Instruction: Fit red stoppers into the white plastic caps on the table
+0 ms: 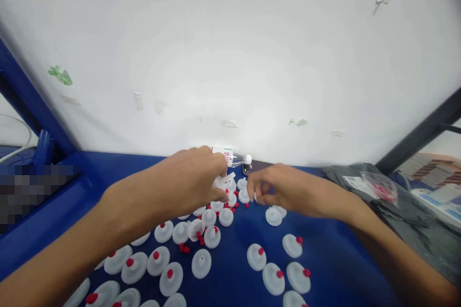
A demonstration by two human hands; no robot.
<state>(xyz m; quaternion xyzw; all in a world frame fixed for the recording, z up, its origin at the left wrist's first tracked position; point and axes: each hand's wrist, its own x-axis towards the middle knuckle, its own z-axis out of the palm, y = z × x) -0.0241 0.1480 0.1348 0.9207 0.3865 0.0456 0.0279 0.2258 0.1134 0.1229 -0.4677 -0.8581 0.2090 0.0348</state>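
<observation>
White wall (230, 57), marked with peeled patches, behind a blue surface (230, 261). A blue metal post (32, 84) slants up at left.

Specimens: round, translucent white plastic discs (172, 288), each raised to a short central nozzle. They lie in a dense cluster at left and centre, running back towards the wall, with a looser group at right. Many of the near ones carry red caps (156, 254) on the nozzle; one at near centre is bare, its nozzle hole visible. Small loose red pieces (185, 249) are scattered among the central discs.

Containers: a clear plastic bottle (237, 159) with white cap and printed label lies on its side by the wall; contents cannot be determined. At right, crumpled dark grey plastic bags (425, 237); on them, a clear plastic bag (379, 186) with red items inside.

Grip: left hand (201, 177) over the far cluster, thumb and fingers nearly closed, apparently grasping a white plastic piece (218, 182). Right hand (277, 188) nearby, fingers curled, blurred; cannot tell whether it holds anything.
</observation>
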